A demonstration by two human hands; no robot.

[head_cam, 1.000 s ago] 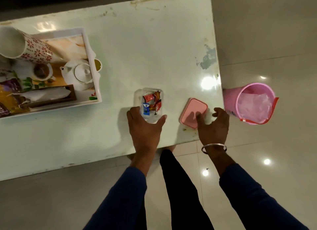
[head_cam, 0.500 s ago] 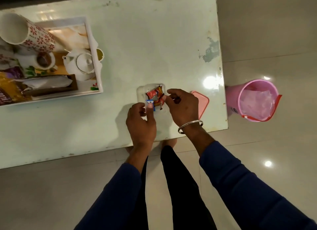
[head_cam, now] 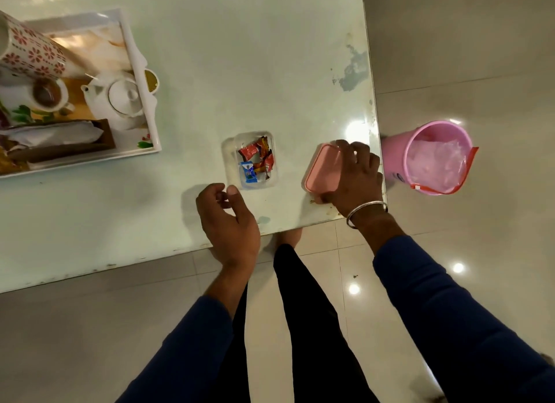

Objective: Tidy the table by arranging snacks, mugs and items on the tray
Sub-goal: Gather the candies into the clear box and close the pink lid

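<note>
Clear plastic container [head_cam: 250,162]: shallow, rounded-rectangular, lid off, sitting flat on the pale green surface [head_cam: 240,57] near its front edge, between the two hands. Contents: a few wrapped sweets [head_cam: 255,159], most in red-orange wrappers, one in blue and white at the near left corner.

Pink lid [head_cam: 322,171]: rounded rectangle, matte salmon pink, raised rim, lying to the right of the container and apart from it, close to the surface's right edge. Right hand [head_cam: 357,177] grips it from the right side, fingers curled over the far edge, thumb at the near corner. Metal bangle on that wrist.

Left hand [head_cam: 228,219]: just in front of the container's near left corner, not touching it. Fingers loosely curled, thumb out toward the container, holding nothing.

White tray [head_cam: 141,66]: well to the left, at the surface's left side. On it: a white teapot [head_cam: 117,102] with lid, against the right rim; a small white cup [head_cam: 48,94] holding dark liquid; a tall mug [head_cam: 27,51] with red flower print; a brown holder with white tissue [head_cam: 54,138]. A yellow-rimmed item just outside the tray's right rim is mostly hidden.

Pink bucket [head_cam: 435,159] with clear liner stands on the tiled floor, right of the surface.
</note>
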